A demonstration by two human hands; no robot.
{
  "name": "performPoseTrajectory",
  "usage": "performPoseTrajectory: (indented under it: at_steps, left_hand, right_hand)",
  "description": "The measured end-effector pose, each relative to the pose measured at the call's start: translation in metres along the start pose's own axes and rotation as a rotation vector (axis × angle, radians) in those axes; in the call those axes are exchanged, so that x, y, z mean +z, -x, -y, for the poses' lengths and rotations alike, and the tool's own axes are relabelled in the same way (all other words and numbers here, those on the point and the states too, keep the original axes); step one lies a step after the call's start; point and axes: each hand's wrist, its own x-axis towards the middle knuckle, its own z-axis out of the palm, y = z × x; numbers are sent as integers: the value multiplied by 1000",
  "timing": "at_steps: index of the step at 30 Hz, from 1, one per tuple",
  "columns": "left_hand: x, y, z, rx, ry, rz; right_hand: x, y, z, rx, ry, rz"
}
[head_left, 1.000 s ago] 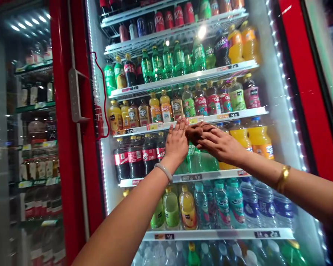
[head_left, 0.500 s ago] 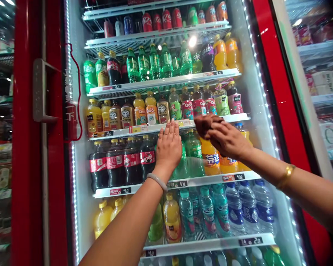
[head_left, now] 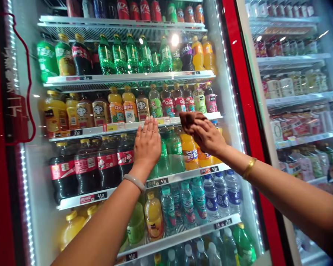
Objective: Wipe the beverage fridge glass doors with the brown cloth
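My left hand (head_left: 148,144) lies flat with fingers stretched out, seemingly on the glass door (head_left: 34,166) of a drinks fridge. It holds nothing, and a pale bangle (head_left: 134,182) circles its wrist. To its right, my right hand (head_left: 208,136) grips a crumpled brown cloth (head_left: 192,121) up against the glass. A gold bracelet (head_left: 249,168) sits on that wrist. Behind the hands, small juice bottles (head_left: 143,105) stand in a row, with large cola bottles (head_left: 90,166) and orange soda bottles (head_left: 190,151) one shelf lower. My right palm is hidden from view.
Red door frames (head_left: 233,48) border the glass on both sides. Red and white markings (head_left: 15,114) show at the left. Farther right stands another chilled cabinet with packed shelves (head_left: 296,96). Lamp reflections (head_left: 175,39) shine on the glass.
The view has shifted right, so the fridge and both hands appear farther left, and more of the right-hand cabinet shows. Both hands keep nearly the same pose, the cloth still in the right one.
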Motion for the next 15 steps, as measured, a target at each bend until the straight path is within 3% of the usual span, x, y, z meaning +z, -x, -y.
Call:
performPoseTrajectory:
  at_steps: [2, 4, 6, 8, 10, 12, 15]
  left_hand:
    - [0, 0, 0, 2, 8, -2]
    - [0, 0, 0, 0, 3, 3]
    - [-1, 0, 1, 6, -7, 18]
    - [-2, 1, 2, 6, -22, 32]
    - [-2, 1, 1, 2, -41, 44]
    - [-2, 0, -3, -1, -57, 61]
    - [-2, -7, -17, -11, -60, 110]
  right_hand:
    - [15, -14, 19, 248, 45, -113]
    - [24, -20, 40, 261, 28, -105]
    - [22, -14, 48, 19, -55, 7]
    - [12, -1, 40, -270, -142, 112]
    - [4, 6, 27, -399, -191, 142]
    - [5, 1, 23, -290, -180, 81]
    - [20, -16, 45, 80, -87, -43]
